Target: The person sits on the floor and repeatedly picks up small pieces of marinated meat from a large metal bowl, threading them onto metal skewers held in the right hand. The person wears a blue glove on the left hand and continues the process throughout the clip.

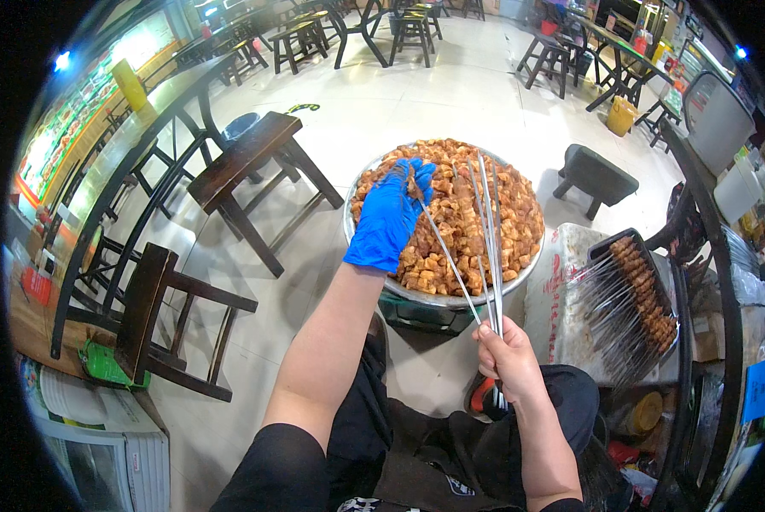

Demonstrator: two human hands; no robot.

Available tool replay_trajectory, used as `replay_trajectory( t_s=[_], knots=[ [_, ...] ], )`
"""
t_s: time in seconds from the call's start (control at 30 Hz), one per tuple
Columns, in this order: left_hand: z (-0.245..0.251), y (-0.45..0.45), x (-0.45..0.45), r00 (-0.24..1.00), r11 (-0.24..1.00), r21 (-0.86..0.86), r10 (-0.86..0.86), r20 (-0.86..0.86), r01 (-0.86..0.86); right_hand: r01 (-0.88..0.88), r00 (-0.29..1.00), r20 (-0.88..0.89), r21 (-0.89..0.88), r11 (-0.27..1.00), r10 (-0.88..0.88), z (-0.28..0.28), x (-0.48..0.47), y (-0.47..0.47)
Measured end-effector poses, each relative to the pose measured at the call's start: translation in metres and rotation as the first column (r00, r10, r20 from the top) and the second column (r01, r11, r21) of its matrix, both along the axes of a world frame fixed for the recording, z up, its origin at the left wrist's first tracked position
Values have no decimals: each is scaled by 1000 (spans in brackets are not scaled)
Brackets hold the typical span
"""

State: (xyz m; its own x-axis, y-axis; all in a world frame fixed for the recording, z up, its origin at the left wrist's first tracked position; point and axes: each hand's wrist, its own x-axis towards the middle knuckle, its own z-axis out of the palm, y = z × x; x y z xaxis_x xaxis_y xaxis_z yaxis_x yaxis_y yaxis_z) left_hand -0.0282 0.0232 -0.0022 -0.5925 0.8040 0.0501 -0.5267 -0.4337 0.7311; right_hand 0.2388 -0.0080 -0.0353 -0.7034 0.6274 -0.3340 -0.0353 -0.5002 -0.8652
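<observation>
A wide metal basin heaped with marinated meat pieces stands in front of me. My left hand, in a blue glove, is over the left part of the heap with its fingers closed on a piece of meat, at the tip of one metal skewer. The bare right hand grips that skewer's lower end together with a bundle of metal skewers, whose upper parts lie over the meat. To the right, a black tray holds loaded meat skewers, their bare ends pointing left.
The tray rests on a white box with red writing. A low dark stool stands beyond it. Wooden stools and a long table are on the left. A dark frame edge runs along the right.
</observation>
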Motion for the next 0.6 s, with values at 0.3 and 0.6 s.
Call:
replay_trajectory(
  t_s=[0.3, 0.6],
  knots=[
    [-7, 5, 6, 990, 997, 12, 75, 118, -77, -10, 998, -70, -63, 998, 6, 1, -6, -8],
    [-9, 4, 17, 986, 983, -96, 163, 31, -160, -4, 996, -90, -49, 999, 0, 1, -10, -12]
  ],
)
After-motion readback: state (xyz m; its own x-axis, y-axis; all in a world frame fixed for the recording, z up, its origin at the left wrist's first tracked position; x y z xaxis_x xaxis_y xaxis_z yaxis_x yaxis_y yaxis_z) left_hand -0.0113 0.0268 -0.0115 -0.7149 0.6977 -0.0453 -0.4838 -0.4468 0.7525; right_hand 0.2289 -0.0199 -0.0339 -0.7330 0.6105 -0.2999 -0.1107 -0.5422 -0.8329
